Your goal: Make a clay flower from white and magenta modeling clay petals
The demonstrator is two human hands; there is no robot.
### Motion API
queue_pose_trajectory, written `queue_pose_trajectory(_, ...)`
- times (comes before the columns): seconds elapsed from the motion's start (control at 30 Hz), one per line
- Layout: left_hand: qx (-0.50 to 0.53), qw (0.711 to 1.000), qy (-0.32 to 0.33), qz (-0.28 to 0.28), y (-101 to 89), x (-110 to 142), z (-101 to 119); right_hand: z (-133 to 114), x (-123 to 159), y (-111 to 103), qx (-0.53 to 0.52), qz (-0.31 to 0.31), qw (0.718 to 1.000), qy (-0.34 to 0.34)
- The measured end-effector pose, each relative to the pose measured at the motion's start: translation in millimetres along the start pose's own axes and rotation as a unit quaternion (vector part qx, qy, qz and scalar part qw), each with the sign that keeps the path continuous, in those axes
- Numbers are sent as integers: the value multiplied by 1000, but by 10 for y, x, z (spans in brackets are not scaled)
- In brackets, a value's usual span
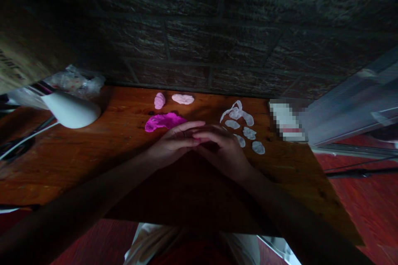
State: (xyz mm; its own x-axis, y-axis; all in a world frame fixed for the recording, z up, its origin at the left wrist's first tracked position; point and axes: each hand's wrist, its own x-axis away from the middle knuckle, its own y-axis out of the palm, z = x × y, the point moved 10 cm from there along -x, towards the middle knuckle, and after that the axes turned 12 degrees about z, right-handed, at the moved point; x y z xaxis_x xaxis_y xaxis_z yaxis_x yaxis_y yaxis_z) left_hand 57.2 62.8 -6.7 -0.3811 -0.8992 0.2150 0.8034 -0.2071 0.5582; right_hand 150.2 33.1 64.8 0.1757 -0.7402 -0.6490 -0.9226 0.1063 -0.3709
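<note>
My left hand (pixel 174 144) and my right hand (pixel 225 151) meet over the middle of the wooden table, fingertips pressed together. Whatever lies between the fingers, if anything, is hidden. Just behind my left hand is a flattened, crinkled magenta lump that looks like modelling clay (pixel 164 121). Two pale pink lumps, a rounded one (pixel 159 101) and a longer one (pixel 183 99), sit farther back. Beside my right hand lie several thin whitish petal-shaped pieces (pixel 258 147), partly covered by the hand. Behind them is a curled whitish strip (pixel 235 112).
A dark brick wall (pixel 192 41) borders the table (pixel 124 112) at the back. At left are a white rounded object with a cord (pixel 73 111) and crumpled clear plastic (pixel 77 80). A blurred-out box (pixel 287 120) stands at right by a translucent panel (pixel 351 107).
</note>
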Motion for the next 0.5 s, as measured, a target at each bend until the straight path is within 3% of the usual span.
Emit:
queue_pose_trajectory(0.37,-82,997,-3,14,-36,-14,-57,30,0,-45,12,7,1000,27)
queue_pose_trajectory(0.5,-85,996,14,30,-64,-11,-21,-40,8,-5,-9,-1,1000,-1)
